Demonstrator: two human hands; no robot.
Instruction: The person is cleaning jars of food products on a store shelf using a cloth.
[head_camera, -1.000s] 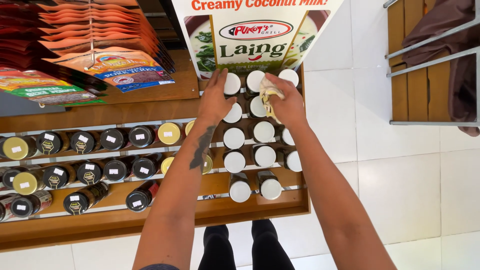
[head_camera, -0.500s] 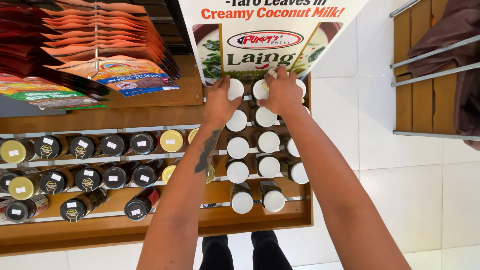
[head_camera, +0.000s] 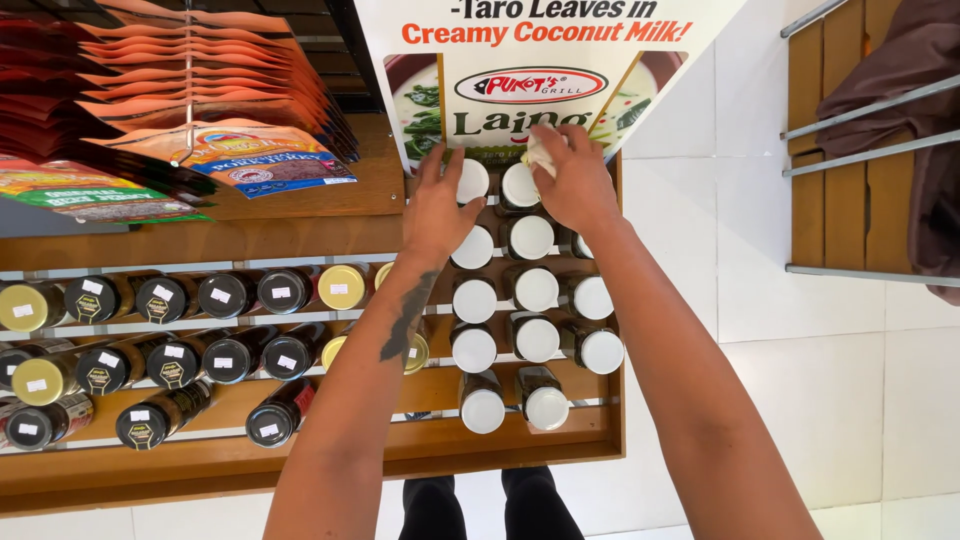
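Hands (head_camera: 505, 195) on round white-lidded jars (head_camera: 531, 238)

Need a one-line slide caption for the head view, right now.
Left hand touches a white-lidded jar on the wooden shelf while right hand presses a pale cloth beside it.

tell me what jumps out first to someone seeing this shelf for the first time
Two bare arms reach up the middle of the wooden shelf: the left hand rests on a white-lidded jar in the top row, and the right hand presses a pale cloth against the jar beside it. Under them stand rows of white-lidded jars, with dark-lidded jars to the left. Orange packets hang at the upper left.
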